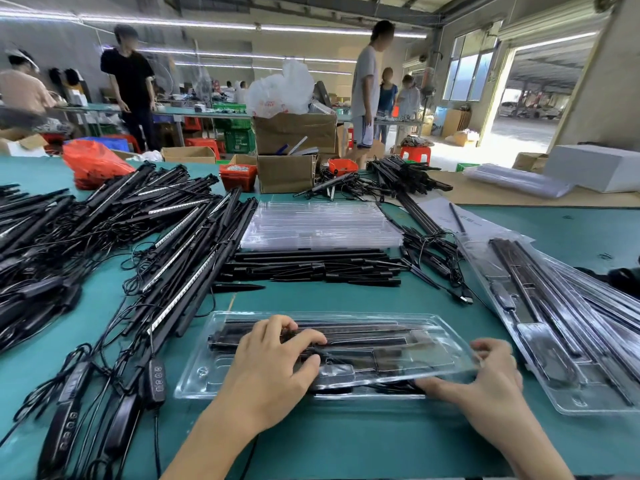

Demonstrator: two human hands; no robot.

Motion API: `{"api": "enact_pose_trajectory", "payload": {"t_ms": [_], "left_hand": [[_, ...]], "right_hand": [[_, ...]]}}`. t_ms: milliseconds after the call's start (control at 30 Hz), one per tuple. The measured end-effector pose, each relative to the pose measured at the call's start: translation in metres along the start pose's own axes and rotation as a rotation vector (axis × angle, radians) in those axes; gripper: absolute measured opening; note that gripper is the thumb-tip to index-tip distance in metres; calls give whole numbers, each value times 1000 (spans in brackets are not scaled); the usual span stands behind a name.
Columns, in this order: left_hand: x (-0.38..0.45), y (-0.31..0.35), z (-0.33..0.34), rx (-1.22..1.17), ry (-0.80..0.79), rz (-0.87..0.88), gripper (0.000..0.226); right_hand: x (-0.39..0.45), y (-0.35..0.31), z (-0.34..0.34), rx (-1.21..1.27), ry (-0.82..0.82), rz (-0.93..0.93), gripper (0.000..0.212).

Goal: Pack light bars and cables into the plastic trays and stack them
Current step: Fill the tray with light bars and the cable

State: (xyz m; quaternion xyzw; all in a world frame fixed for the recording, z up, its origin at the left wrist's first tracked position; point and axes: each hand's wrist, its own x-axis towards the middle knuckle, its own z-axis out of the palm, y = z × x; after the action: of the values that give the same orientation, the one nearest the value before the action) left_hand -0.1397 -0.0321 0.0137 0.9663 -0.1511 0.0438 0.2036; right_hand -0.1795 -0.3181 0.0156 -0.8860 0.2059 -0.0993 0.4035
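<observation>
left of the tray in front of me lies the loose heap of light bars (180, 244) with their cables and black controllers (156, 379), spilling across the green table (311, 438). the clear plastic tray (204, 368) sits just before me, already holding dark bars and a cable in its channels. my left hand (273, 368) lies on the tray's left half, fingers curled down over the bars, pressing them into their slots more than gripping anything i can pick out. my right hand (485, 375) is at the tray's right end, thumb and fingers pinching its clear edge, which looks lifted a little off the table; the hand is blurred, so the exact hold is hard to read. beyond the tray is a row of black spikes (311, 268), then a pile of empty trays (322, 223). right of my tray the packed trays (568, 341) lie stacked.

i judge this the seating step, nearly done. next i would need every piece snug, then lift the tray level onto the stack at the right.
</observation>
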Motion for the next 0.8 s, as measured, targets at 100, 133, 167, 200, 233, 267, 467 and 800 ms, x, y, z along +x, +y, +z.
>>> {"api": "enact_pose_trajectory", "payload": {"t_ms": [100, 133, 167, 200, 233, 267, 467, 800], "left_hand": [[-4, -1, 4, 72, 1, 7, 51], [-5, -1, 5, 84, -1, 6, 58], [-5, -1, 5, 91, -7, 0, 64], [-5, -1, 5, 96, -16, -9, 67], [-4, -1, 4, 101, -26, -19, 69], [-3, 0, 4, 105, -37, -31, 70], [-3, 0, 4, 114, -55, -50, 64], [-3, -1, 6, 106, -9, -37, 66]], "right_hand": [[7, 0, -10, -22, -126, -26, 102], [8, -1, -12, -49, -178, -57, 94], [9, -1, -14, -65, -228, -80, 88], [10, -1, -16, -76, -273, -91, 84], [10, -2, -18, -89, -316, -99, 80], [9, -2, -21, -111, -356, -107, 75], [16, -6, -37, 53, -431, 24, 30], [34, -10, -22, -1, -347, 14, 34]]}}
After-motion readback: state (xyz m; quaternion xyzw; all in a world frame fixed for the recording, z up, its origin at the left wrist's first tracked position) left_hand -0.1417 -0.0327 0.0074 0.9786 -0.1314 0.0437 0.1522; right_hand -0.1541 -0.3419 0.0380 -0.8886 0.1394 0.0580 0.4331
